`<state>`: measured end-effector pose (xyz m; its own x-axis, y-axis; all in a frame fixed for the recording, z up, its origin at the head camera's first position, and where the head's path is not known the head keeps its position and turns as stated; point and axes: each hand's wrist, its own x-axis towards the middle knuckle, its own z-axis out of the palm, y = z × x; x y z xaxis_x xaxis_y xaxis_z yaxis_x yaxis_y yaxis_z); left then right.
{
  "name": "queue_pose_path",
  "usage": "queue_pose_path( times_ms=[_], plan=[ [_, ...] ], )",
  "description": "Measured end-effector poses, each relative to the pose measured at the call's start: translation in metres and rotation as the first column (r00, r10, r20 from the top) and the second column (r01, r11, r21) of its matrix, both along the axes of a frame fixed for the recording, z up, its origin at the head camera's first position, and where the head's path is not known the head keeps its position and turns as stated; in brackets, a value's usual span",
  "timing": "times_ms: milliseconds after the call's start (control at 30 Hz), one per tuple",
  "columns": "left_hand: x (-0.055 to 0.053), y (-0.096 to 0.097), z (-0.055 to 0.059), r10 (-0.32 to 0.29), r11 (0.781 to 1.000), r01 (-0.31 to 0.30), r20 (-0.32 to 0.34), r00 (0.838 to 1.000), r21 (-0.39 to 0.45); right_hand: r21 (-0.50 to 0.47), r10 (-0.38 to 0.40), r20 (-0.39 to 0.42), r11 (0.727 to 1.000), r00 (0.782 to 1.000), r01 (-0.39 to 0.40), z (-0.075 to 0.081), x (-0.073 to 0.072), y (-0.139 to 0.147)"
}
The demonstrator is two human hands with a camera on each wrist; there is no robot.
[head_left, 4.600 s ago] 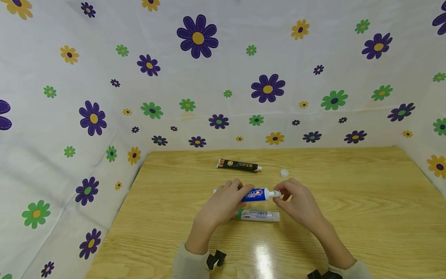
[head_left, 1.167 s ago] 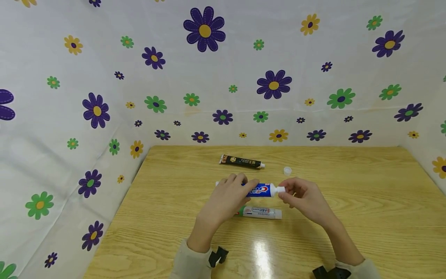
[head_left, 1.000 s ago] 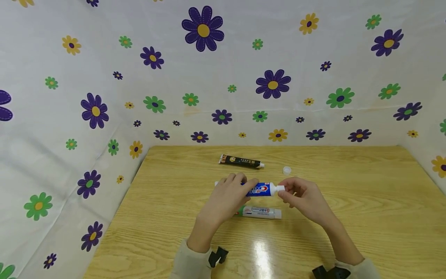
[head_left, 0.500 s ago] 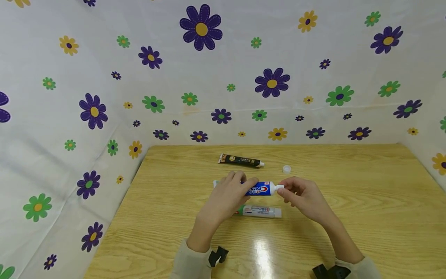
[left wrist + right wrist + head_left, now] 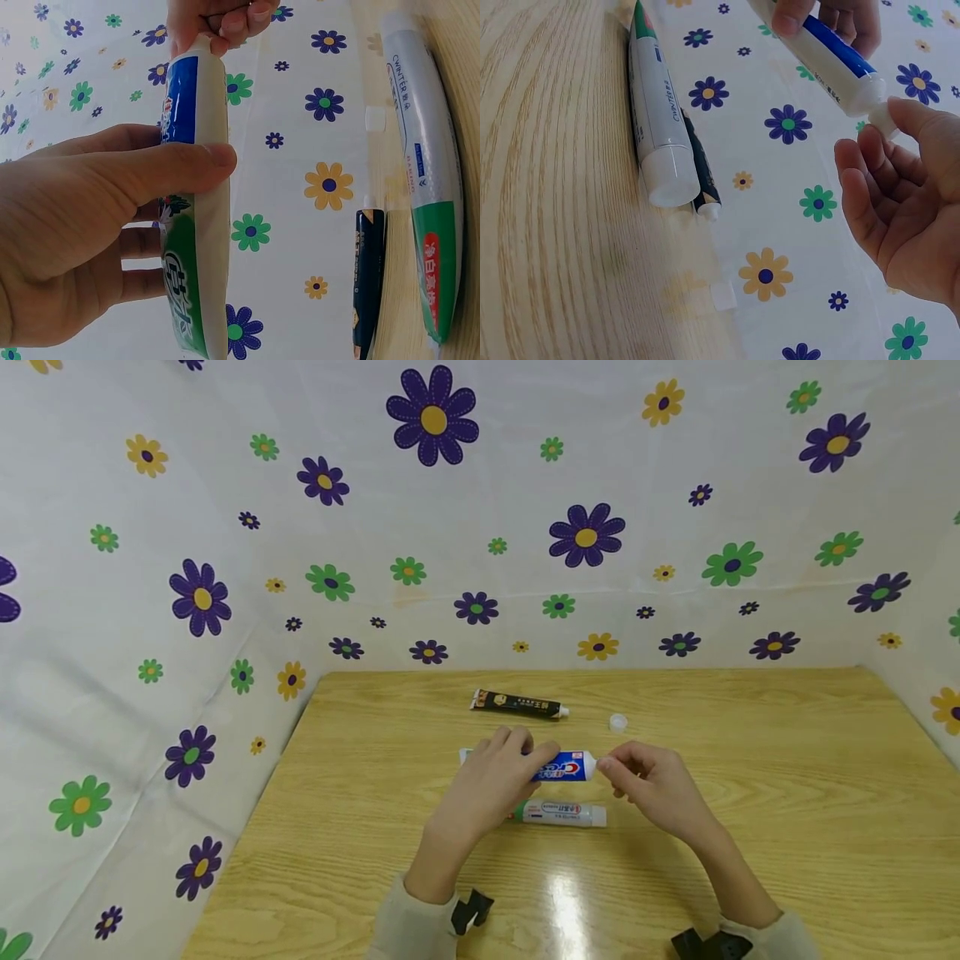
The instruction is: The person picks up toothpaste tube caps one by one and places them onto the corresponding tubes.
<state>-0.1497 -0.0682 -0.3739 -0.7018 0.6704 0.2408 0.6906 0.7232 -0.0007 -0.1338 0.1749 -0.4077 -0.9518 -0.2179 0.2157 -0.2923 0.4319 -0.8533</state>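
My left hand (image 5: 483,793) grips a blue, white and green toothpaste tube (image 5: 567,767), thumb on one side and fingers on the other. The tube's nozzle end points right. At that end my right hand (image 5: 656,785) pinches a small white cap (image 5: 883,120) between thumb and fingertips. In the head view the fingers cover the cap; the right wrist view shows it right at the tube's shoulder. Nearer to me lies a silver-white and green toothpaste tube (image 5: 562,814) with its white cap on, partly behind the left hand.
A black toothpaste tube (image 5: 520,704) lies farther back on the wooden table (image 5: 750,793). To its right is a loose, round white cap (image 5: 618,722). A flower-printed cloth (image 5: 510,493) hangs behind and at the sides. Black straps (image 5: 472,910) sit at the wrists.
Earlier the white cap showed between the right fingers and the tube; now the fingers cover it, closer to the tube's shoulder. The left hand keeps its grip and the other tubes stay put.
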Motion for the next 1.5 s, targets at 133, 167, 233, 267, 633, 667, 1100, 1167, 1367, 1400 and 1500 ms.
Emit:
queue_pose_path(
  times_ms=[133,167,233,267,633,667,1100,1167,1367,1400,1500],
  plan=[
    [0.0,0.003,-0.001,-0.019,1.0,0.019,0.0,1.0,-0.007,0.008,-0.029,0.026,1.0,0.999,0.029,0.0,-0.001,-0.001],
    [0.0,0.003,-0.002,-0.025,1.0,0.025,0.003,1.0,-0.005,0.0,-0.034,0.033,0.999,0.999,0.034,-0.001,-0.001,-0.001],
    [0.0,0.004,-0.002,-0.036,0.999,0.036,0.003,0.999,-0.004,-0.024,-0.041,0.049,0.999,0.998,0.043,-0.002,-0.002,-0.002],
    [0.0,0.004,-0.003,-0.041,0.999,0.041,0.003,0.999,-0.002,-0.035,-0.044,0.053,0.998,0.998,0.046,-0.002,-0.002,-0.003],
    [-0.002,-0.001,-0.002,-0.066,0.995,0.056,0.143,0.988,0.078,-0.096,0.075,0.075,0.993,0.994,-0.067,-0.002,-0.002,0.002],
    [-0.002,-0.002,-0.001,-0.07,0.994,0.056,0.158,0.985,0.089,-0.103,0.096,0.06,0.991,0.994,-0.089,0.0,-0.002,0.004],
    [-0.003,-0.008,0.004,-0.089,0.99,0.067,0.191,0.978,0.124,-0.12,0.151,-0.103,0.979,0.983,-0.163,0.008,0.003,0.015],
    [-0.003,-0.007,0.005,-0.084,0.992,0.063,0.196,0.977,0.108,-0.115,0.146,-0.106,0.981,0.984,-0.158,0.009,0.003,0.015],
    [-0.002,-0.006,0.005,-0.059,0.997,0.048,0.179,0.982,0.064,-0.077,0.133,-0.136,0.987,0.982,-0.144,0.008,0.002,0.013],
    [-0.002,-0.006,0.005,-0.058,0.997,0.049,0.172,0.983,0.059,-0.068,0.133,-0.144,0.987,0.981,-0.143,0.008,0.002,0.012],
    [-0.002,-0.006,0.005,-0.061,0.997,0.054,0.15,0.987,0.053,-0.05,0.127,-0.156,0.989,0.98,-0.136,0.008,0.002,0.012]
  ],
)
